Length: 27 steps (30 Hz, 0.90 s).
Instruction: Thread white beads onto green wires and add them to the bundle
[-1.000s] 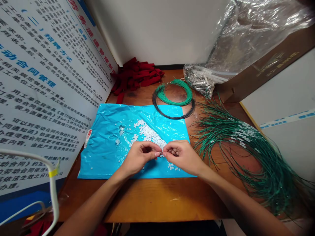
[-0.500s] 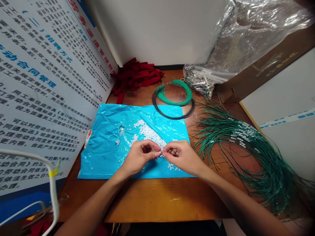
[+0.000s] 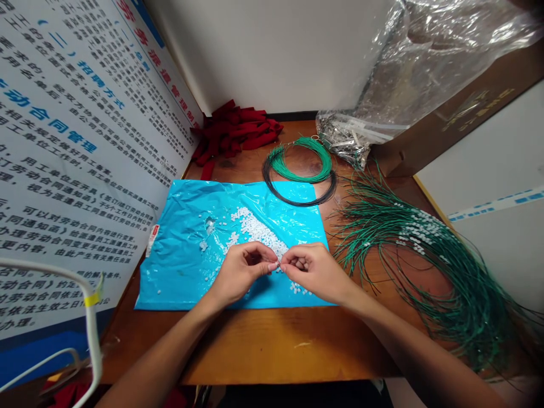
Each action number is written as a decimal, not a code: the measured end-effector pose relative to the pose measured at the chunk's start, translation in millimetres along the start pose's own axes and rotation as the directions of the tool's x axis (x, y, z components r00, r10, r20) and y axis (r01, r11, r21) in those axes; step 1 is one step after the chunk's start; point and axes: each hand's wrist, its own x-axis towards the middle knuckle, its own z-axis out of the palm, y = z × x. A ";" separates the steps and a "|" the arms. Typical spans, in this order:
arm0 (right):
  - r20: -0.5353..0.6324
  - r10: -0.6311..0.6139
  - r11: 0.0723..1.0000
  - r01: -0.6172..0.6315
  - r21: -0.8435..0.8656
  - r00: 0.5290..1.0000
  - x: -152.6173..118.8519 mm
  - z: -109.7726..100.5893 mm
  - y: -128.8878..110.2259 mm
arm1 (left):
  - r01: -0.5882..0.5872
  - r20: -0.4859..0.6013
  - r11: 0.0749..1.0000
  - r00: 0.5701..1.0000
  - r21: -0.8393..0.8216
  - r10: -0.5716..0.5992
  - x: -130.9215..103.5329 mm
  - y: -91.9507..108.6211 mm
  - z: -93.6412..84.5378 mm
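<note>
My left hand (image 3: 243,270) and my right hand (image 3: 318,272) meet at the fingertips above a blue plastic bag (image 3: 178,255) laid flat. Both are closed in a pinch. Whatever sits between the fingertips is tiny and mostly hidden; a small pale speck shows there. Just beyond the hands, a heap of small white beads (image 3: 256,228) lies on the bag, and a few loose ones lie below my right hand. A coil of green wire (image 3: 321,161) and a coil of black wire (image 3: 293,202) overlap the bag's far right corner.
Green strands carrying white pieces (image 3: 425,232) spread over the right side of the wooden table (image 3: 263,345). Red fabric strips (image 3: 233,133) are heaped at the back left. A clear bag of metal pieces (image 3: 344,141) leans by a brown box (image 3: 459,119). A white cable (image 3: 91,334) hangs at left.
</note>
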 end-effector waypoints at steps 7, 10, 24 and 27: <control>-0.007 -0.003 1.000 0.003 0.013 1.000 -0.4 0.1 1.4 | -0.001 0.008 1.000 1.000 0.006 0.001 0.1 -1.3 -1.7; -0.009 0.000 1.000 0.000 0.016 1.000 -0.4 -0.4 0.8 | 0.008 0.014 1.000 1.000 0.001 -0.008 0.1 -0.2 -1.5; -0.015 0.010 0.999 -0.010 0.035 1.000 -0.5 -0.3 -1.4 | -0.015 0.052 1.000 0.999 0.004 0.015 1.3 1.7 -2.0; -0.020 0.007 0.999 -0.006 0.035 1.000 -0.5 -0.1 -0.4 | 0.000 0.050 1.000 0.999 -0.012 0.001 1.3 1.3 -1.7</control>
